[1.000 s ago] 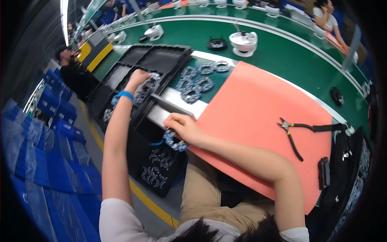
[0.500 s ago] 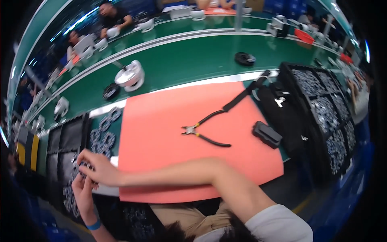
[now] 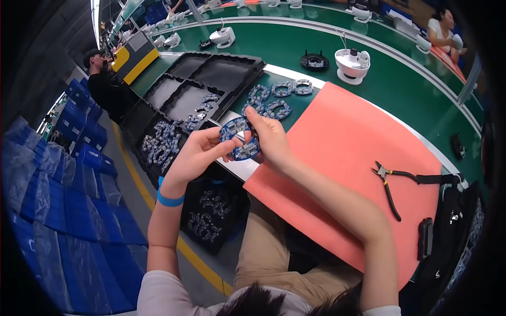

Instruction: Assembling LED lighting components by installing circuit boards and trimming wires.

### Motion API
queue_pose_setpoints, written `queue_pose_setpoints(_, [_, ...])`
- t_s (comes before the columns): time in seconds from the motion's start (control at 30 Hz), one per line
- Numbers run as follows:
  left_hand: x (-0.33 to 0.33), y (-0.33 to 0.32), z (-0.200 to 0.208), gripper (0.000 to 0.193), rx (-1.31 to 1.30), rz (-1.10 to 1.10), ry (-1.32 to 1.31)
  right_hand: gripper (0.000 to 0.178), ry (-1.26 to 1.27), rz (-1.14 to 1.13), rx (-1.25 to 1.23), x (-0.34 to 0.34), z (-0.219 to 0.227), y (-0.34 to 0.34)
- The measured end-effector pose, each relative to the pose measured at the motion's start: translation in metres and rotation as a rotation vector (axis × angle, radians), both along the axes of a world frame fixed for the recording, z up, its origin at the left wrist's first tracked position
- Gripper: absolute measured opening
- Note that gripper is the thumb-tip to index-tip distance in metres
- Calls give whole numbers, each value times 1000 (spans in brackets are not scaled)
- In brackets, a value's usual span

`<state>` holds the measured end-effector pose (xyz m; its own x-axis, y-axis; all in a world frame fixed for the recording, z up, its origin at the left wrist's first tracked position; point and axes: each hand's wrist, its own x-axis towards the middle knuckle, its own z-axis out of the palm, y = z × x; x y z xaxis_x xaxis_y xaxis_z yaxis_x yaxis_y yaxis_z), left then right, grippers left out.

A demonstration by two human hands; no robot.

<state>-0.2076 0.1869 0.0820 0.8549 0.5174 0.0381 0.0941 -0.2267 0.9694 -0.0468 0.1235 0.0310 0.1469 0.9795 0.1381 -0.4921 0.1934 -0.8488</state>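
Note:
A ring-shaped blue circuit board (image 3: 232,126) with small components is held up between my two hands, above the table's front edge. My left hand (image 3: 191,156) pinches its left and lower side between thumb and fingers. The upper right rim is gripped by my right hand (image 3: 271,138), its thumb on top. Behind the hands, several similar blue ring boards (image 3: 282,88) lie on the green surface. The black divided tray (image 3: 221,73) on the left holds more of these boards (image 3: 159,142) in its near compartments.
A pink mat (image 3: 337,152) covers the table to the right, carrying cutting pliers (image 3: 387,181) and a black block (image 3: 425,239). White rounded devices (image 3: 352,64) and a black ring part (image 3: 314,60) stand behind. Blue crates (image 3: 63,221) line the left; other people work farther off.
My view has swung left, bringing the tray and crates further in. My hands have drawn a little apart, so the ring board between them now shows clearly.

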Motion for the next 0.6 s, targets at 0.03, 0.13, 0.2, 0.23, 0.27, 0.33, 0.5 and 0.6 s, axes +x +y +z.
queue_pose_setpoints(0.03, [0,3,-2,22,14,-9,27,50,-22,-43,92,-2,-4,5])
queue_pose_setpoints(0.13, [5,0,0,21,0,-24,78,52,-193,-140,184,3,-11,8])
queue_pose_setpoints(0.2, [6,6,-2,22,9,-50,128,47,-403,-88,70,3,-3,1])
queue_pose_setpoints(0.23, [8,10,-6,22,8,-30,78,46,-314,-140,125,-1,-6,7])
queue_pose_setpoints(0.27, [9,15,-12,22,7,-9,27,41,-253,-104,85,1,-8,7])
queue_pose_setpoints(0.33, [9,20,-19,21,-126,115,-103,29,-155,-32,-10,7,1,-1])
queue_pose_setpoints(0.5, [6,16,-15,21,-293,199,-214,17,-16,26,72,19,-22,13])
queue_pose_setpoints(0.6, [0,23,-18,20,-358,97,-251,15,125,128,66,19,-21,10])
